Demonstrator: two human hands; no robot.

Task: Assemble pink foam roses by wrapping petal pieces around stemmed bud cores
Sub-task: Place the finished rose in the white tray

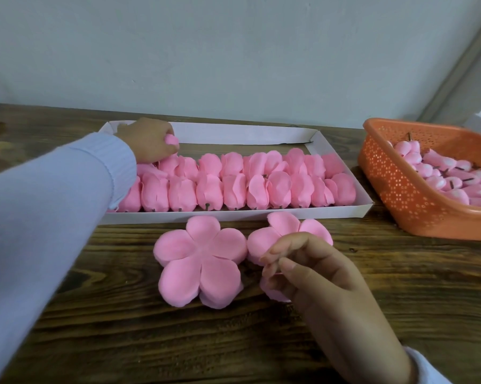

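Two flat five-lobed pink petal pieces (200,261); left hand (148,139) grips rose (172,140) in tray (233,133); right hand (311,270) over one, grip unclear.

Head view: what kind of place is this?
Likely a small handcraft workplace: a wooden table holds a white tray of assembled pink roses, an orange basket of bud cores, and loose petal pieces.

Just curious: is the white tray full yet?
Not full: the tray holds two rows of roses, but most of its back strip is bare.
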